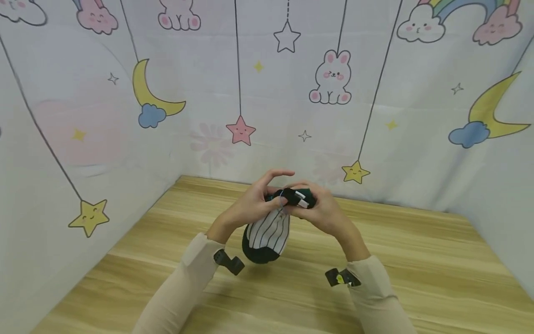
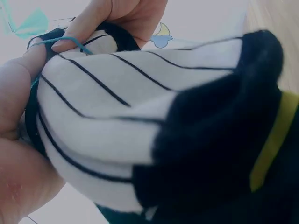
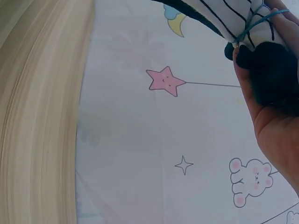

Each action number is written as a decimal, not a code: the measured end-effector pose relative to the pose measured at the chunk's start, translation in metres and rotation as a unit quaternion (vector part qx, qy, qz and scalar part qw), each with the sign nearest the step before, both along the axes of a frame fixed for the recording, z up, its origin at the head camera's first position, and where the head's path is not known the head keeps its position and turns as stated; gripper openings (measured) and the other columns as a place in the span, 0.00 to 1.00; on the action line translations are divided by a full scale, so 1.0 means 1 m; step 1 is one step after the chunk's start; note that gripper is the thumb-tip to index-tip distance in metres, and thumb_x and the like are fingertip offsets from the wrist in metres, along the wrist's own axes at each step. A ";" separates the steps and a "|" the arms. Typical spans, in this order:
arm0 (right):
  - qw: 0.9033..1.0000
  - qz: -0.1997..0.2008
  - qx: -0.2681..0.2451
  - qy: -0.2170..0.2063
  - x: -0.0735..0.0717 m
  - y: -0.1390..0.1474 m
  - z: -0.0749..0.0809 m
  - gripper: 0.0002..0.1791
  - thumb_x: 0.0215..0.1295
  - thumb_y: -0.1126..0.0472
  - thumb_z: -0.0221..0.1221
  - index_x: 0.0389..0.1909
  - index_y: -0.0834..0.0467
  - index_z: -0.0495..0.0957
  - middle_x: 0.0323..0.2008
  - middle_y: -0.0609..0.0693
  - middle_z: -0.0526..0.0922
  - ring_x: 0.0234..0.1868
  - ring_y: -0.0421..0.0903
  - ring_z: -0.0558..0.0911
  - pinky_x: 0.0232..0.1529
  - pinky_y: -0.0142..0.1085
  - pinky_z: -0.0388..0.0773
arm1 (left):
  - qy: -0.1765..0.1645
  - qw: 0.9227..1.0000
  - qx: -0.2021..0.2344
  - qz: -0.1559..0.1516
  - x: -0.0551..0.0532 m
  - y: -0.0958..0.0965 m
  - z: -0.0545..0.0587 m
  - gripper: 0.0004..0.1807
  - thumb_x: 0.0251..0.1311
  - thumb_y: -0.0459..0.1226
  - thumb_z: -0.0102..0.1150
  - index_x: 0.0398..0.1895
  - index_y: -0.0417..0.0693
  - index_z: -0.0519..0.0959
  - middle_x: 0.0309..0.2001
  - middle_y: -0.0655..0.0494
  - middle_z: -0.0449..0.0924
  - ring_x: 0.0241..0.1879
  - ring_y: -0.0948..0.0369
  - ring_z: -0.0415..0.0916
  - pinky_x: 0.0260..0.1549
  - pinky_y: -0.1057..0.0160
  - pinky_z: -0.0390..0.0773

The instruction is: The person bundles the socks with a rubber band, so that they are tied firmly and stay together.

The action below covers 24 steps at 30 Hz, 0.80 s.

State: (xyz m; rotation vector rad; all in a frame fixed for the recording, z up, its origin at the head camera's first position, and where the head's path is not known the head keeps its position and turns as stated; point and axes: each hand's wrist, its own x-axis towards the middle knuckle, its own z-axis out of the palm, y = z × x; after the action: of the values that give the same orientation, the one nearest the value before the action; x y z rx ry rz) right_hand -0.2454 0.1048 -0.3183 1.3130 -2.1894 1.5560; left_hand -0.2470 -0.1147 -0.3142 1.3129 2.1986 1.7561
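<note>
Both hands hold a bundle of white socks (image 1: 269,229) with black stripes and dark ends, above the table. The bundle's rounded striped part hangs below the hands, its dark end lowest. My left hand (image 1: 252,204) pinches the gathered top from the left, thumb in front and index finger raised. From the other side my right hand (image 1: 325,215) grips the dark upper part, where small white patches show. A thin blue-green band (image 2: 70,42) loops around the gathered neck near the fingers; in the right wrist view the same band (image 3: 261,23) crosses the striped cloth.
The wood-grain table (image 1: 417,260) lies beneath the hands. Behind it and at its sides hang white cloth walls (image 1: 275,153) printed with stars, moons, rabbits and clouds. A dark wrist camera (image 1: 228,262) sits on the left cuff, and another camera (image 1: 342,277) on the right.
</note>
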 end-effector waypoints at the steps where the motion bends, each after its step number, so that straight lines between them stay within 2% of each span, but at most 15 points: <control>1: 1.000 0.002 -0.004 -0.003 -0.001 0.001 0.000 0.17 0.60 0.72 0.68 0.49 0.59 0.82 0.54 0.53 0.79 0.48 0.51 0.81 0.45 0.42 0.82 | -0.012 1.000 0.009 -0.006 0.000 -0.001 0.001 0.28 0.75 0.39 0.50 0.75 0.55 0.57 0.49 0.39 0.83 0.38 0.50 0.84 0.38 0.53 0.83; 4: 1.000 0.006 -0.019 -0.005 -0.004 0.003 0.000 0.15 0.60 0.73 0.67 0.48 0.63 0.83 0.53 0.55 0.77 0.48 0.50 0.81 0.45 0.40 0.81 | -0.043 0.998 0.037 -0.001 0.001 -0.003 0.002 0.25 0.77 0.45 0.45 0.74 0.55 0.59 0.49 0.38 0.82 0.37 0.49 0.84 0.35 0.55 0.83; 7: 0.999 0.006 -0.043 -0.004 -0.004 0.006 0.001 0.14 0.59 0.76 0.66 0.46 0.66 0.83 0.51 0.56 0.77 0.51 0.50 0.80 0.48 0.39 0.81 | -0.059 0.996 0.064 0.019 0.002 -0.006 0.004 0.24 0.77 0.46 0.42 0.73 0.55 0.63 0.50 0.38 0.82 0.38 0.49 0.84 0.35 0.57 0.83; 9: 0.998 0.004 -0.057 0.003 -0.004 0.008 0.001 0.14 0.59 0.77 0.66 0.46 0.67 0.83 0.50 0.56 0.77 0.49 0.51 0.80 0.46 0.38 0.81 | -0.054 0.996 0.066 0.028 0.002 -0.007 0.006 0.24 0.77 0.45 0.43 0.72 0.53 0.64 0.52 0.38 0.82 0.42 0.50 0.84 0.38 0.58 0.83; 12: 0.998 -0.001 -0.065 0.020 -0.006 0.009 0.001 0.15 0.59 0.77 0.65 0.47 0.66 0.82 0.49 0.55 0.77 0.48 0.50 0.80 0.44 0.37 0.81 | -0.040 0.997 0.056 0.028 0.001 -0.007 0.006 0.24 0.77 0.45 0.44 0.72 0.51 0.66 0.55 0.40 0.81 0.45 0.50 0.84 0.40 0.56 0.83; 17: 0.997 -0.012 -0.069 0.037 -0.008 0.009 0.000 0.17 0.60 0.78 0.64 0.49 0.64 0.80 0.48 0.54 0.79 0.48 0.49 0.79 0.46 0.36 0.79 | -0.015 0.999 0.034 0.037 -0.001 -0.006 0.005 0.21 0.77 0.42 0.45 0.69 0.50 0.70 0.50 0.42 0.83 0.40 0.51 0.84 0.37 0.55 0.83; 24: 0.996 -0.030 -0.082 0.032 -0.006 0.010 0.001 0.16 0.62 0.79 0.61 0.50 0.64 0.78 0.48 0.54 0.80 0.49 0.47 0.80 0.47 0.36 0.79 | 0.001 0.997 0.008 0.077 -0.001 -0.008 0.004 0.21 0.79 0.42 0.41 0.63 0.41 0.76 0.59 0.48 0.79 0.51 0.56 0.79 0.52 0.59 0.77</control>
State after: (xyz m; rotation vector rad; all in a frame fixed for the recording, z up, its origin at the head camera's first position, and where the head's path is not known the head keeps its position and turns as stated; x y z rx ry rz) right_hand -0.2510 0.1144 -0.3171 1.2210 -1.9970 1.6082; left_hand -0.2476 -0.1224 -0.3101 1.1771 2.3508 1.8266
